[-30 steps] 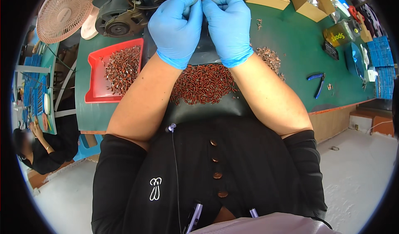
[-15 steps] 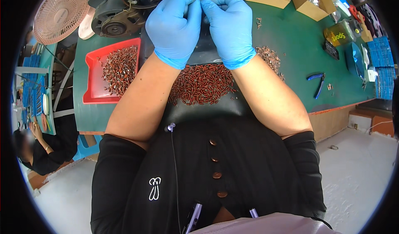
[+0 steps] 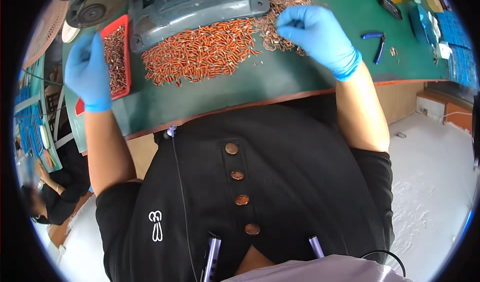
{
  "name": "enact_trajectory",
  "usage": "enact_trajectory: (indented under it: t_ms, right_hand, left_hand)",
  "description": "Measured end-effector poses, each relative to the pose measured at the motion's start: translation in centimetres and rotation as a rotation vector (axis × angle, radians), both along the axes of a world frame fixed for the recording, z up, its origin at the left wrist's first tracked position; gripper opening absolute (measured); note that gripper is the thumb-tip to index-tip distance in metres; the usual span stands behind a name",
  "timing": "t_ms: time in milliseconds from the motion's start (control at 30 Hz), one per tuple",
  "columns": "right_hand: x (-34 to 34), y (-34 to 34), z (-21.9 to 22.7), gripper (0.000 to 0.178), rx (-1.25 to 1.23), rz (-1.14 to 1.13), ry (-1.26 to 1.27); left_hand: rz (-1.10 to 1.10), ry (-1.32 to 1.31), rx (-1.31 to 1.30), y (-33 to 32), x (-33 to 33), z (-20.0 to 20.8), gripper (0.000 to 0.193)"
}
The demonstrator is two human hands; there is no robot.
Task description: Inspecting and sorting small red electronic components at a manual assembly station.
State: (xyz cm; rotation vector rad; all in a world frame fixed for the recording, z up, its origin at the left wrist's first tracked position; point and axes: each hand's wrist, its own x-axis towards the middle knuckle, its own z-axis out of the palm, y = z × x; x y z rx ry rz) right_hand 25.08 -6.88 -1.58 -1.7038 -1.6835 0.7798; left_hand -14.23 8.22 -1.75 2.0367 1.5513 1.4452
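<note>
Now apart: left hand (image 3: 89, 72) in a blue glove, raised over the left end of the green counter (image 3: 280, 79), just beside the red tray (image 3: 120, 89), fingers loosely curled; whether anything sits between them, cannot tell. Right hand (image 3: 314, 32), also blue-gloved, reaching down onto the scattered metal bits (image 3: 277, 37) at the right edge of the heap, fingertips drawn together there as if pinching at small parts, though too small to make out any single piece in the grip. Between the two hands, a broad heap of small orange-sleeved terminals (image 3: 200, 52), spread across the counter in front of the grey-blue machine base (image 3: 195, 7) and touching its front edge. Inside the red tray, more small brownish parts, piled toward the far end. Farther right on the counter, well apart from the heap, blue-handled pliers (image 3: 378, 41). At the top left corner, a dark round motor-like part (image 3: 92, 12). Along the near counter edge, a brown wooden rim. Below that, black ribbed garment with a row of copper-coloured buttons (image 3: 238, 174). At far left, another person in black (image 3: 55, 202), low and partly cut off by the rim.
</note>
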Motion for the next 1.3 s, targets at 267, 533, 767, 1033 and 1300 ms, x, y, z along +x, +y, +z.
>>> enact_trajectory:
  t_ms: [267,533,767,1033,1300]
  right_hand:
    - [-1.6,-2.0,-2.6,0.007,0.258,0.1,-0.331]
    - [-1.8,-2.0,-2.4,0.008,0.249,0.057,-0.448]
    - [-0.9,-2.2,-1.8,0.009,0.156,0.018,-0.261]
    - [-3.2,-2.2,-1.8,0.009,0.179,0.183,-0.299]
    - [-5.5,-2.1,-2.3,0.009,0.243,0.209,-0.498]
  left_hand:
    - [-0.029,0.218,-0.305,0.0,-6.6,-1.6,0.024]
    - [-0.25,0.172,-0.21,-3.6,1.0,-0.3,0.022]
    - [-0.411,0.15,-0.215,-4.8,3.9,0.1,0.019]
    - [-0.488,0.101,-0.291,-6.2,5.9,0.2,0.018]
    - [-0.676,0.21,-0.291,-7.9,9.2,1.0,0.021]
